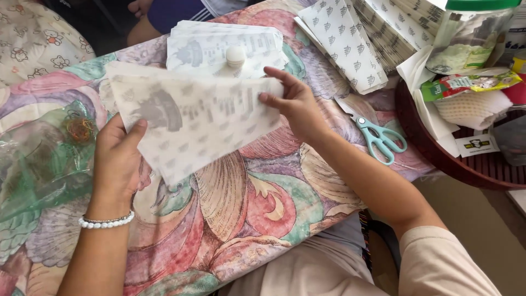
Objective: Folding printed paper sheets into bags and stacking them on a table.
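Two hands (115,159) (296,101) (both gripping) on one paper sheet (192,120)

Head view, single: you look steeply down from your own head onto the patterned tablecloth (230,219) in front of you, close enough that your forearms enter from the bottom edge. Facing across the table; its far edge lies at the frame's top. No second view shares this scene.

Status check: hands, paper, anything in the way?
Left hand and right hand grip paper sheet at opposite edges, lifted. Scissors beside right forearm.
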